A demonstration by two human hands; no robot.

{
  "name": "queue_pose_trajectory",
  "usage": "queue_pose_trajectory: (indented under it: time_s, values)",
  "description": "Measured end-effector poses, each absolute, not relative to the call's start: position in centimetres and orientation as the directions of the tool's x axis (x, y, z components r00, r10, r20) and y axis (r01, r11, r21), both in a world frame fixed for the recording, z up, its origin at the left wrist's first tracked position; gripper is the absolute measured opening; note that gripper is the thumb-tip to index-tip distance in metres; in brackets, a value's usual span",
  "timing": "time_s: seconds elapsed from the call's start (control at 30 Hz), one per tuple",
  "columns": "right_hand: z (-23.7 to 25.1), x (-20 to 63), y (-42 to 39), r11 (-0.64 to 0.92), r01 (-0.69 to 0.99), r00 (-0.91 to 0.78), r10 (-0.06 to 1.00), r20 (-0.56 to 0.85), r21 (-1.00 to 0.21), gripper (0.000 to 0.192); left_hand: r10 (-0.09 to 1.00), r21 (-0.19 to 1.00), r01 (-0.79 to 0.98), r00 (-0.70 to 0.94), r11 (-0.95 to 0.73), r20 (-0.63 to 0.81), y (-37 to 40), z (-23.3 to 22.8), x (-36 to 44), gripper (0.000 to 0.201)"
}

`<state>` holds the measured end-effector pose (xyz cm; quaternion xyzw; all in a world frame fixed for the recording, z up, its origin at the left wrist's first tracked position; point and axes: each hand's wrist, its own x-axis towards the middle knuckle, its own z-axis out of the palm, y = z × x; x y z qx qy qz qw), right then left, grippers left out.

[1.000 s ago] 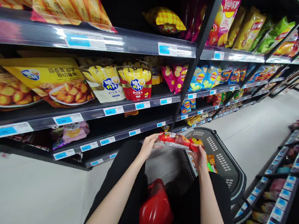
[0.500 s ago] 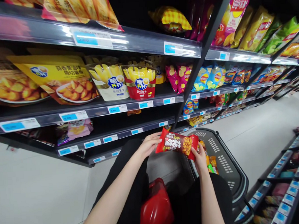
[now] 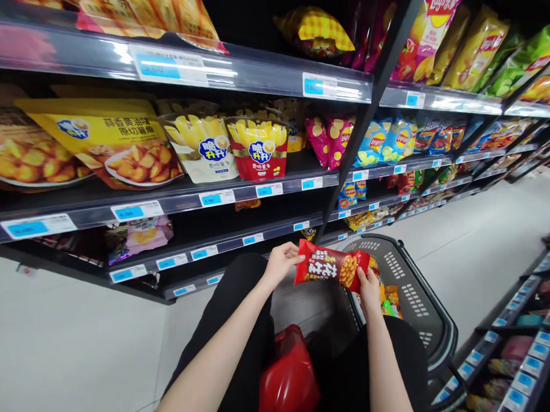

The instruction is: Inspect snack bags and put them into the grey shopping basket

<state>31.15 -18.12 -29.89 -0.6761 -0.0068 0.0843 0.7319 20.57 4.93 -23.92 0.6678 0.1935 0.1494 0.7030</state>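
Observation:
Between my two hands is a red and brown bag of peanuts (image 3: 328,266), its printed front facing up. My left hand (image 3: 282,264) pinches the bag's left end between thumb and fingers. At its right end, my right hand (image 3: 369,290) grips the red corner. Just beyond and below the bag stands a grey shopping basket (image 3: 413,297). Several orange and green snack packs (image 3: 391,301) lie inside it, partly hidden by my right hand and the bag.
Ahead, black shelves hold yellow potato snack pouches (image 3: 131,146), a red and yellow pouch (image 3: 259,148) and chip bags (image 3: 378,142). A red plastic stool (image 3: 288,385) shows between my legs. Another shelf rack (image 3: 522,365) stands at the right, across the tiled floor (image 3: 481,230).
The bag of peanuts, held in both hands, has shifted slightly right and its face has tilted a little. My hands keep their grip at its two ends.

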Motion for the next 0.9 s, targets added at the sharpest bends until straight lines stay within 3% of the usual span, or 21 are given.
queue_pose_trajectory:
  time_s: [0.13,0.23,0.47,0.6,0.77,0.9]
  values:
    - [-30.1,31.1,-17.8,0.032,-0.071,0.992,0.102,-0.067,-0.997,0.036,0.564,0.977,0.03,0.82,-0.209,0.096,3.7,-23.8,20.4,0.004]
    - [-29.8,30.7,-17.5,0.013,-0.034,0.996,0.087,-0.033,-0.999,0.039,0.575,0.935,0.067,0.803,-0.348,0.157,3.1,-23.7,20.1,0.011]
    - [-28.7,29.9,-17.5,-0.036,0.019,0.999,0.046,0.017,-0.999,0.038,0.578,0.979,0.168,0.813,-0.118,-0.07,3.6,-24.3,20.6,0.03]
    - [-29.2,30.6,-17.8,-0.073,-0.016,1.0,0.008,-0.016,-0.997,0.035,0.403,0.992,0.122,0.907,0.017,-0.118,3.4,-24.2,20.8,0.037]
    - [-30.5,31.6,-18.2,-0.078,-0.098,0.995,0.026,-0.1,-0.992,0.032,0.08,0.885,0.097,0.986,0.456,-0.149,2.9,-23.1,20.3,0.044]
    - [-31.3,31.6,-18.1,-0.054,-0.181,0.977,0.102,-0.186,-0.982,0.031,0.074,0.831,0.062,0.99,0.553,-0.123,2.6,-22.3,20.0,0.048]
